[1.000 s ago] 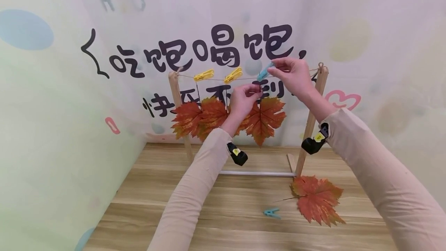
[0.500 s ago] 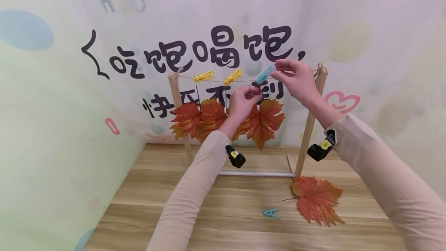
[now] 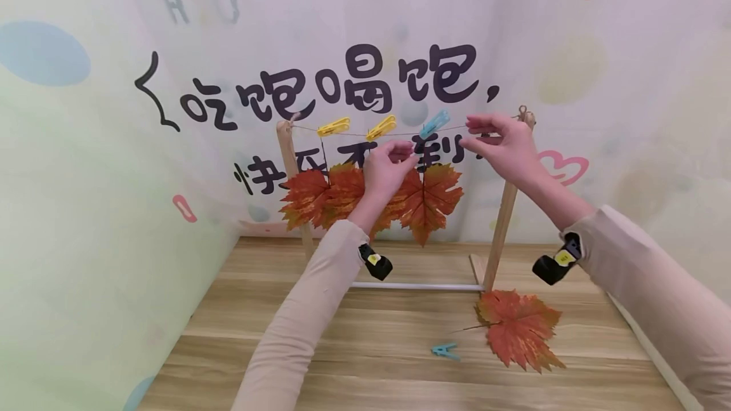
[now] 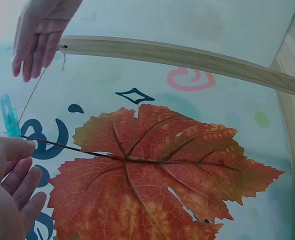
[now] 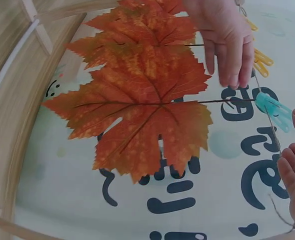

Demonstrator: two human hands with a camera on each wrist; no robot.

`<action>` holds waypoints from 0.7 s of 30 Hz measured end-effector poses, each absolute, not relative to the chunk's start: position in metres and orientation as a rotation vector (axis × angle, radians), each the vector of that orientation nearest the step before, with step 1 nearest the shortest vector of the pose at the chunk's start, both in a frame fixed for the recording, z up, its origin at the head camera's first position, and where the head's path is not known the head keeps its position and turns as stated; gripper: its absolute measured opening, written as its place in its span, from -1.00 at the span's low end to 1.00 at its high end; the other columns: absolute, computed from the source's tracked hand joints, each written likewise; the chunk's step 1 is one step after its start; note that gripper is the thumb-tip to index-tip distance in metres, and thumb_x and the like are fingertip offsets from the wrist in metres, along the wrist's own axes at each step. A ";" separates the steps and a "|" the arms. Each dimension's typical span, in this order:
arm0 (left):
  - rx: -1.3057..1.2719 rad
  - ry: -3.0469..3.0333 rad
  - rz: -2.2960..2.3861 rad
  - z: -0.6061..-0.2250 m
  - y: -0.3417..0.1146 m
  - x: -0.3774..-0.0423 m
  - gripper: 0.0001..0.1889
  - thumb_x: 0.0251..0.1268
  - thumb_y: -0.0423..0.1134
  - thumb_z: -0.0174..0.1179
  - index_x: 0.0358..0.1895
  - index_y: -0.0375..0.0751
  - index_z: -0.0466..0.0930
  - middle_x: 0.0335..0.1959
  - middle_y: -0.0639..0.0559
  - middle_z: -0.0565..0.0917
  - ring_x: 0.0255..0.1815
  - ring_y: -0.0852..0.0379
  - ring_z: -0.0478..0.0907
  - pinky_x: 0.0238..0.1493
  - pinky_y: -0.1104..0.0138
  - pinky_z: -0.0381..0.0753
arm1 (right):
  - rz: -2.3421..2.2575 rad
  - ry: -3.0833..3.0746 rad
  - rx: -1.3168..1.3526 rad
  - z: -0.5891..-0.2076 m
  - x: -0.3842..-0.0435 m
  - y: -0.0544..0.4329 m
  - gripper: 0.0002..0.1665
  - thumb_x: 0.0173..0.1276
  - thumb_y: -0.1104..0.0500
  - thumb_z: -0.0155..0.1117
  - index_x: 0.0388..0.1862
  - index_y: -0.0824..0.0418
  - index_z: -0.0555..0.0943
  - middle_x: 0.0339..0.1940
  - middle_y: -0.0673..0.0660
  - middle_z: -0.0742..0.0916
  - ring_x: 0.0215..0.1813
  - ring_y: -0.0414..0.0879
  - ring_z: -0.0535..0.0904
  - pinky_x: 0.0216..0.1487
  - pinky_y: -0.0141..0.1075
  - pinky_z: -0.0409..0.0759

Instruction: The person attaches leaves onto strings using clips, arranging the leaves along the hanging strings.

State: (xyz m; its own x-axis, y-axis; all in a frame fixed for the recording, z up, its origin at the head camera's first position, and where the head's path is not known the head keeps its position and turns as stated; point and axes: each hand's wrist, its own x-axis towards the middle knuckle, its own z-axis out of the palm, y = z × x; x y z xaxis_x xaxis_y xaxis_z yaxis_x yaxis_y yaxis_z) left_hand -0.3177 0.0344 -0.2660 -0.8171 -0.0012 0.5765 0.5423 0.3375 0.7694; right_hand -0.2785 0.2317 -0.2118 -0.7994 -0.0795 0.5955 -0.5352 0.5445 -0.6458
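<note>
A blue clothespin [image 3: 436,124] grips the twine and the stem of a red-orange maple-like leaf [image 3: 425,202], which hangs below it. My left hand [image 3: 388,167] is just left of that stem, fingers loosely bent and holding nothing; the right wrist view has it apart from the stem. To the right of the clothespin, my right hand [image 3: 505,148] is beside the twine, thumb and fingers spread apart with nothing between them. Two yellow clothespins [image 3: 381,127] farther left hold more hanging leaves [image 3: 306,192], partly hidden behind my left hand and forearm.
Wooden posts [image 3: 502,227] carry the twine at both ends, and a white rod [image 3: 419,286] joins them low down. Another red leaf [image 3: 521,328] lies on the wood-grain table [image 3: 388,373], with a second blue clothespin [image 3: 445,351] near its stem. A printed cloth hangs behind.
My right hand has let go of the blue clothespin and moved right and slightly down. My left hand has released the leaf stem and shifted left. The clothespin stays on the twine.
</note>
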 end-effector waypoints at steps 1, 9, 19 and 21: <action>-0.484 -2.115 -1.501 -0.266 0.033 -0.317 -0.77 0.06 -0.29 0.30 -0.20 -0.28 0.64 -0.30 -0.03 0.69 -0.31 0.17 0.61 -0.23 0.50 0.53 | 1.188 -2.283 0.500 -0.214 -0.277 0.234 -0.50 0.11 0.24 0.35 0.07 0.33 0.52 -0.07 0.29 0.63 -0.20 -0.38 0.56 -0.16 -0.58 0.51; -0.640 -2.079 -1.557 -0.270 0.033 -0.301 -0.80 0.05 -0.35 0.30 -0.22 -0.29 0.63 -0.29 -0.06 0.67 -0.31 0.17 0.61 -0.19 0.51 0.54 | 1.158 -2.388 0.504 -0.237 -0.265 0.255 -0.48 0.14 0.17 0.33 0.09 0.32 0.50 -0.04 0.28 0.62 -0.23 -0.40 0.58 -0.20 -0.61 0.50; -0.728 -2.156 -1.514 -0.291 0.036 -0.295 -0.83 0.04 -0.34 0.31 -0.26 -0.27 0.64 -0.31 -0.06 0.69 -0.34 0.17 0.62 -0.24 0.53 0.55 | 1.133 -2.469 0.486 -0.277 -0.254 0.274 -0.46 0.14 0.14 0.33 0.08 0.34 0.49 -0.07 0.30 0.64 -0.17 -0.13 0.63 -0.22 -0.66 0.47; -0.720 -2.174 -1.519 -0.296 0.036 -0.295 -0.83 0.03 -0.33 0.31 -0.26 -0.26 0.64 -0.32 -0.06 0.69 -0.34 0.17 0.62 -0.24 0.52 0.55 | 1.145 -2.461 0.503 -0.288 -0.254 0.280 -0.47 0.15 0.16 0.33 0.08 0.37 0.49 -0.08 0.32 0.63 -0.20 -0.25 0.61 -0.23 -0.66 0.47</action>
State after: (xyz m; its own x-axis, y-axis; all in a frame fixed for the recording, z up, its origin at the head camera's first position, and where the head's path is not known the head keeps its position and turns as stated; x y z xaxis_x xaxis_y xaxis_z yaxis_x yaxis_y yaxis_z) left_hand -0.2952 0.0362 -0.2959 -0.7915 0.1865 0.5820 0.6107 0.2802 0.7406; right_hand -0.2536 0.2796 -0.2885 -0.8645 -0.1588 0.4770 -0.4671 0.6044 -0.6453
